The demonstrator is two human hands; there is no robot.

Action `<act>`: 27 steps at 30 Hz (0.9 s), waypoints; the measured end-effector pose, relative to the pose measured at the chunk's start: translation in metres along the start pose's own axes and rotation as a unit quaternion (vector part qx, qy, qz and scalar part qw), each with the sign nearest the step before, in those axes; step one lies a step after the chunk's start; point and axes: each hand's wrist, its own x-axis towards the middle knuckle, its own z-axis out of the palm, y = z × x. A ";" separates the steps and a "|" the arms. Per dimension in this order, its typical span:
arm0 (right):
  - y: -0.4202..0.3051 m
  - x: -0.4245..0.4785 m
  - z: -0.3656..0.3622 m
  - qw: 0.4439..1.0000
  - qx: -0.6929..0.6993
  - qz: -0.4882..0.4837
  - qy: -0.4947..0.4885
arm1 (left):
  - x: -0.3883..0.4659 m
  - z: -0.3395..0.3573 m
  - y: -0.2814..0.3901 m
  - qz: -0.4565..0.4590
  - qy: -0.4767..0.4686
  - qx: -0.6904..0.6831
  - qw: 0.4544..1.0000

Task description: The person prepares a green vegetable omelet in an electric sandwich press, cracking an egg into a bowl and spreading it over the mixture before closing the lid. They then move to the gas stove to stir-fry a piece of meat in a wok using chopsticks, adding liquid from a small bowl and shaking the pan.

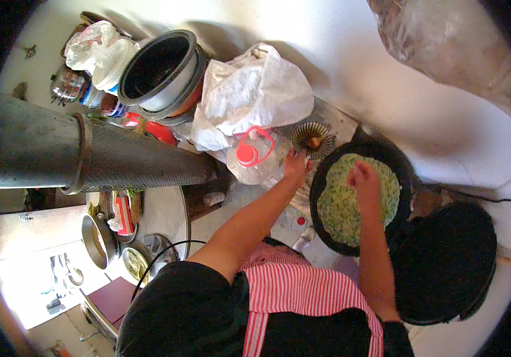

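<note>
My left hand (pixel 297 166) grips the near rim of a small ribbed, striped bowl (pixel 302 131) with something brown inside. A large flatbread or pancake (pixel 338 214), pale with green flecks, covers most of a round black electric griddle (pixel 320 232). Over its upper part is my right hand (pixel 363 177), fingers bunched together. Whether those fingers pinch anything, or touch the pancake's surface, I cannot tell. The griddle's round black lid (pixel 445 263) lies folded open to the right.
Left of the bowl stand a clear plastic jug (pixel 253 167) with a red cap and a white plastic bag (pixel 255 98). Stacked pots (pixel 161 71) are farther left. A wide metal stovepipe (pixel 36 143) juts in from the left. A black cord (pixel 483 196) runs along the wall.
</note>
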 end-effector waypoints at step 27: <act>0.080 -0.209 -0.035 0.984 0.093 0.150 0.029 | 0.135 -0.015 -0.027 0.012 -0.013 -0.054 0.998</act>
